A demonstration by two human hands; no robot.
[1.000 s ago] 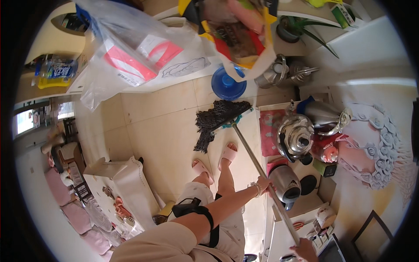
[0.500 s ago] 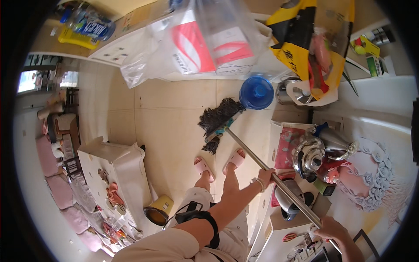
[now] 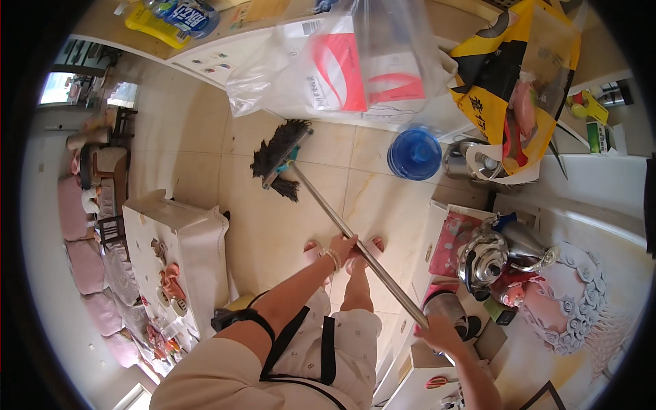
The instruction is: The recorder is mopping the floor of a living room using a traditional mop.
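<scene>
A mop with a metal pole (image 3: 383, 275) runs slantwise across the view, from the lower right up to its dark grey stringy head (image 3: 279, 158) on the tiled floor. My left hand (image 3: 343, 247), with a beaded bracelet at the wrist, is closed around the middle of the pole. Lower down the pole, near its top end, my right hand (image 3: 441, 336) is also wrapped round it. The mop head lies flat with its strands spread around a teal clamp. It is to the left of a blue water jug (image 3: 415, 154), apart from it.
Plastic bags with boxes (image 3: 335, 68) hang over the far cabinet's edge. A yellow-black bag (image 3: 519, 89) hangs at far right. Kettles (image 3: 482, 256) stand on the right-hand cabinet. A covered table (image 3: 181, 256) is on the left. My pink slippers (image 3: 375, 244) are below.
The mop head has moved left across the floor, away from the blue jug. Both my hands have shifted left with the pole, still gripping it. The whole view has shifted slightly.
</scene>
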